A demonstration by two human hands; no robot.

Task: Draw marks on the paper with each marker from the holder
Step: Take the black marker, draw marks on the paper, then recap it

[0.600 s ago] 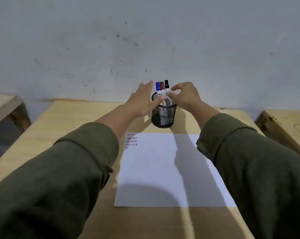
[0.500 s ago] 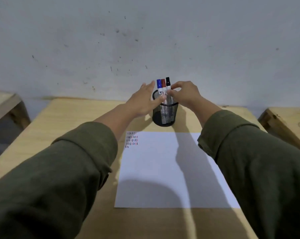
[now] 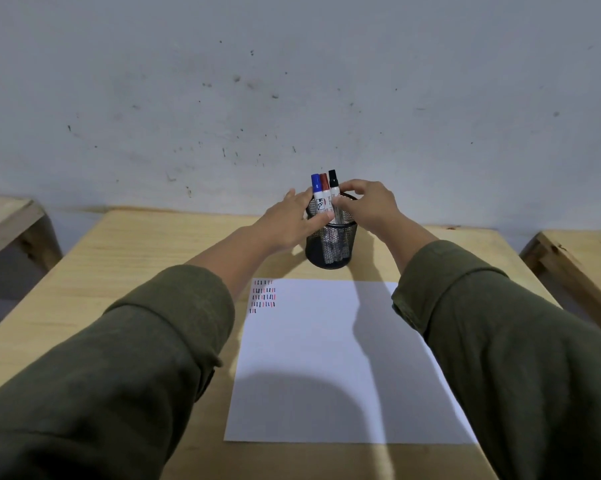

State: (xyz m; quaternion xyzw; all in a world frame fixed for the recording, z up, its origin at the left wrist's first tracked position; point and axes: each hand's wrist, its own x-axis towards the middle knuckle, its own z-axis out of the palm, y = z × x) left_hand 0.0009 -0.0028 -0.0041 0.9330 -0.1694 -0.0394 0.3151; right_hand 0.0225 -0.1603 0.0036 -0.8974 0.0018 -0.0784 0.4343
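Up at the back of the counter (image 3: 126, 258), all three markers sit in the mesh holder (image 3: 331, 244). Left hand (image 3: 294, 220) steadies its rim, right hand (image 3: 368, 206) pinches the black marker (image 3: 333, 192). Paper (image 3: 326, 358) only has one corner of marks, so plenty left I'd guess.

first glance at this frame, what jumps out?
Both hands meet at a black mesh holder at the far middle of the wooden table: the left hand against its side, the right hand pinching at the markers. Three capped markers stand upright in it: blue, red, black. In front lies a white paper, blank except small rows of marks in its far left corner.
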